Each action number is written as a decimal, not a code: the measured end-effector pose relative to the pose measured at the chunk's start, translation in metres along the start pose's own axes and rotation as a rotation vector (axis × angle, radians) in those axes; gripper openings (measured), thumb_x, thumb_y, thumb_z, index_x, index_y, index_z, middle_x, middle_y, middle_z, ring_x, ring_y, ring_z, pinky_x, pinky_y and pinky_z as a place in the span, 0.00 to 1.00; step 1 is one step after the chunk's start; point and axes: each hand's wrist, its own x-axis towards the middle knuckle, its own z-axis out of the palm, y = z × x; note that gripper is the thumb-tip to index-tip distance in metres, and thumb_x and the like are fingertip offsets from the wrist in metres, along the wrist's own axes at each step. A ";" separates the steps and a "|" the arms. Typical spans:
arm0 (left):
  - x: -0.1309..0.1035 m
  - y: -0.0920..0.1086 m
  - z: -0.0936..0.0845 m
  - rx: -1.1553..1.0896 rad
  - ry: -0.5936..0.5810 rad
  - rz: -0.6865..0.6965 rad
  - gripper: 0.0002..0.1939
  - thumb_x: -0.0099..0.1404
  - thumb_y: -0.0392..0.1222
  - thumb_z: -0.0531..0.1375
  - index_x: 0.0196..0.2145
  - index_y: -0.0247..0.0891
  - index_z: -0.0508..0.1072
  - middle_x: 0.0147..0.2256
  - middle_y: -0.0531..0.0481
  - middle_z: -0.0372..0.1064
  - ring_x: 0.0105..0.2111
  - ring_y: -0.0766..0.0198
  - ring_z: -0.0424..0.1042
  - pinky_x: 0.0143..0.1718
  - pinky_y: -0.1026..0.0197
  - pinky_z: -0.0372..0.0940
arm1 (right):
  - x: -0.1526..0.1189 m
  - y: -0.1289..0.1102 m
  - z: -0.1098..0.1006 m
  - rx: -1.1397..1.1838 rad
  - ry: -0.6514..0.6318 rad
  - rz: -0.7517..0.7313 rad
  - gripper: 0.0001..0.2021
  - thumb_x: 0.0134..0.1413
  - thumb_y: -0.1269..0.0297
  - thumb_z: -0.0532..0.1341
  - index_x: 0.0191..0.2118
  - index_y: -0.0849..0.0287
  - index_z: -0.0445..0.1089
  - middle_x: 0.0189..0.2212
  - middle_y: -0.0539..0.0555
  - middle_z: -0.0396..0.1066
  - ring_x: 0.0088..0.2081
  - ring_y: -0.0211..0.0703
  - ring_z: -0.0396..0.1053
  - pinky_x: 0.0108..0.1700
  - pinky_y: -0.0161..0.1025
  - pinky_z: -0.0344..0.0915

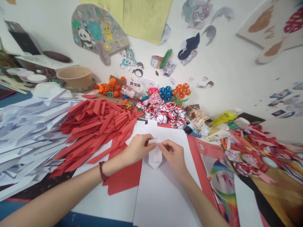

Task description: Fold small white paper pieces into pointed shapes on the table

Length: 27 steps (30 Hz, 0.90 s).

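A small folded white paper piece point(155, 157) with a pointed lower end is held between both hands, above white sheets point(163, 201). My left hand point(138, 148) pinches its upper left part, thumb and fingers closed. On the upper right edge, my right hand point(174, 154) grips it between thumb and forefinger. A dark red bracelet point(102, 171) circles the left wrist. Just beyond the hands stands an upright white paper strip point(152, 125). Beneath the left forearm lies red paper point(125, 178). Parts of the folded piece are hidden by the fingers.
Heaps of folded white strips point(30, 132) and red strips point(94, 129) lie to the left. Red-and-white paper flowers point(165, 112) cluster at the back, near a clear bottle point(132, 91). Right are a yellow bottle point(223, 117) and a pile of red scraps point(253, 142).
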 end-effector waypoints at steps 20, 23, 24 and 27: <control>-0.011 -0.014 0.019 0.706 0.038 0.306 0.09 0.64 0.33 0.52 0.26 0.37 0.66 0.24 0.52 0.66 0.26 0.64 0.65 0.24 0.61 0.49 | -0.007 0.012 0.006 -0.624 -0.057 0.023 0.08 0.52 0.63 0.57 0.23 0.56 0.64 0.16 0.45 0.64 0.19 0.34 0.59 0.26 0.33 0.49; -0.011 -0.016 0.019 0.711 0.041 0.373 0.09 0.62 0.32 0.53 0.25 0.37 0.65 0.25 0.52 0.65 0.25 0.64 0.63 0.23 0.60 0.47 | -0.010 0.010 0.007 -0.702 -0.042 -0.009 0.09 0.53 0.63 0.57 0.23 0.56 0.63 0.16 0.44 0.64 0.18 0.34 0.58 0.25 0.34 0.47; -0.011 -0.016 0.018 0.711 0.043 0.390 0.09 0.62 0.32 0.53 0.24 0.37 0.65 0.25 0.52 0.65 0.25 0.64 0.62 0.23 0.60 0.47 | -0.011 0.011 0.008 -0.721 -0.035 -0.024 0.09 0.54 0.63 0.57 0.25 0.56 0.64 0.16 0.44 0.64 0.18 0.34 0.58 0.25 0.34 0.46; -0.011 -0.016 0.019 0.680 0.057 0.399 0.09 0.62 0.33 0.54 0.24 0.38 0.65 0.25 0.53 0.64 0.25 0.65 0.61 0.23 0.60 0.47 | -0.012 0.014 0.009 -0.746 -0.017 -0.080 0.06 0.57 0.61 0.57 0.31 0.55 0.67 0.18 0.45 0.67 0.18 0.35 0.60 0.24 0.34 0.46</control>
